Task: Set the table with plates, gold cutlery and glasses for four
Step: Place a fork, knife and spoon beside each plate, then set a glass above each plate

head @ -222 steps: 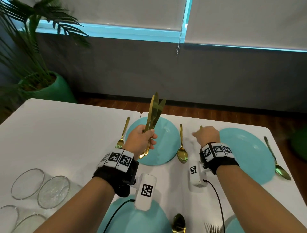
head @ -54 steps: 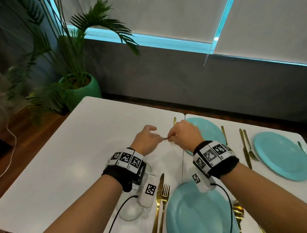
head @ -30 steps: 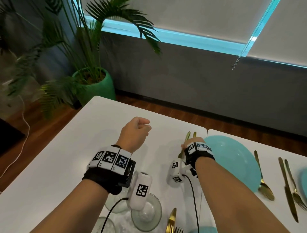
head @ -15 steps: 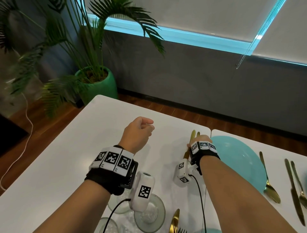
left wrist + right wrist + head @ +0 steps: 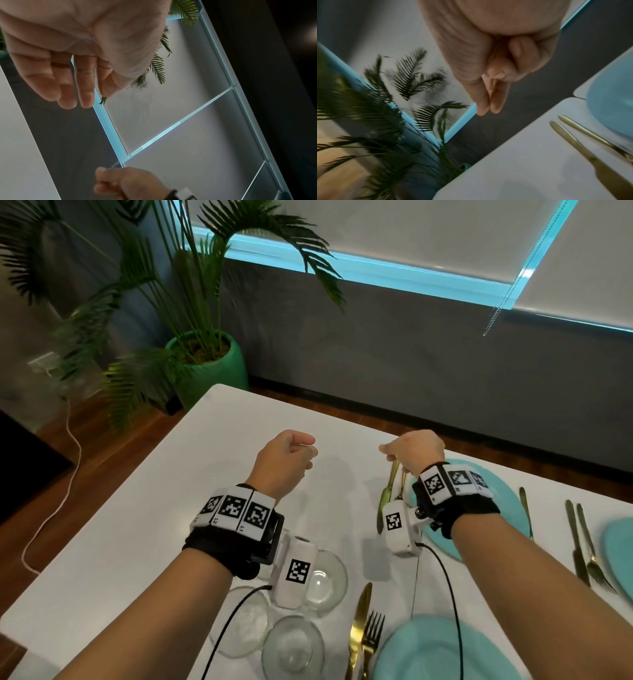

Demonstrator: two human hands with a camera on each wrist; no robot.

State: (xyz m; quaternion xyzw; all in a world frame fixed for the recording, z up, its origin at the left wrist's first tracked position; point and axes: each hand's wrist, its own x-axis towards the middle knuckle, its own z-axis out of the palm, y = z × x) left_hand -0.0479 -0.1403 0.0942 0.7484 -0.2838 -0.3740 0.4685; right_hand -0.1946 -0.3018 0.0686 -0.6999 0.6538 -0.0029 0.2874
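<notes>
Plates (image 5: 507, 508) are showing three in my head view, knives (image 5: 385, 501) three, forks (image 5: 371, 635) three, spoon (image 5: 525, 515) one, glasses (image 5: 325, 580) three near me. My left hand (image 5: 286, 463) is hanging loosely curled, holding nothing; right hand (image 5: 416, 451) is hovering over the far knife, fingertips pressed together, empty.

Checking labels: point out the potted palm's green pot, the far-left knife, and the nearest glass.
green pot (image 5: 219, 368), head view, on its front wall.
far-left knife (image 5: 583, 152), right wrist view, mid-handle.
nearest glass (image 5: 293, 647), head view, inside its round rim.
</notes>
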